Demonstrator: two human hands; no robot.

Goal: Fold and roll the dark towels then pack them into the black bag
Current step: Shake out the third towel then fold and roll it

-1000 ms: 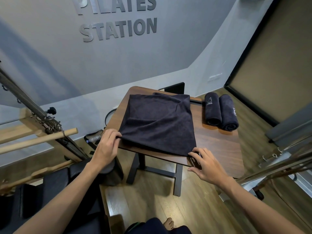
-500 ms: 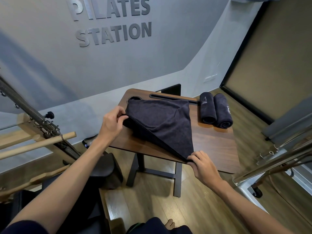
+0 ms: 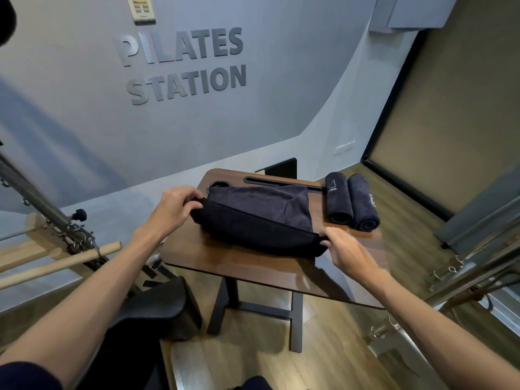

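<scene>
Dark towel (image 3: 253,218) lies mid-frame on the wooden table (image 3: 253,268), partly folded over on itself, near flap raised off the tabletop as a thick dark fold. Left hand (image 3: 174,209) pinches the towel's left corner, fingers curled around the fabric edge, just left of centre frame. Right hand (image 3: 346,249) grips the towel's lower right corner at the tabletop, fingers curled on the cloth, right of centre. Both forearms come in bare from the bottom corners of the frame.

Two rolled towels (image 3: 351,202) sit side by side, touching each other, on the table's far right part, upper right of the folded towel and apart from it; each shows a pale logo, too small to read. Table has a round cup recess (image 3: 221,183) at its far left corner, partly covered by the towel, and a long slot (image 3: 270,180) along its far edge. Dark frame legs below.

Black bag (image 3: 157,308) sits on the floor lower left of the table, under the left forearm; can't tell if it's open. Wooden bar (image 3: 56,266) and metal spring rig at left edge of frame. Grey wall behind carries raised lettering (image 3: 183,63) "PILATES STATION", upper centre. Wood floor below. Metal frame parts at right edge.
</scene>
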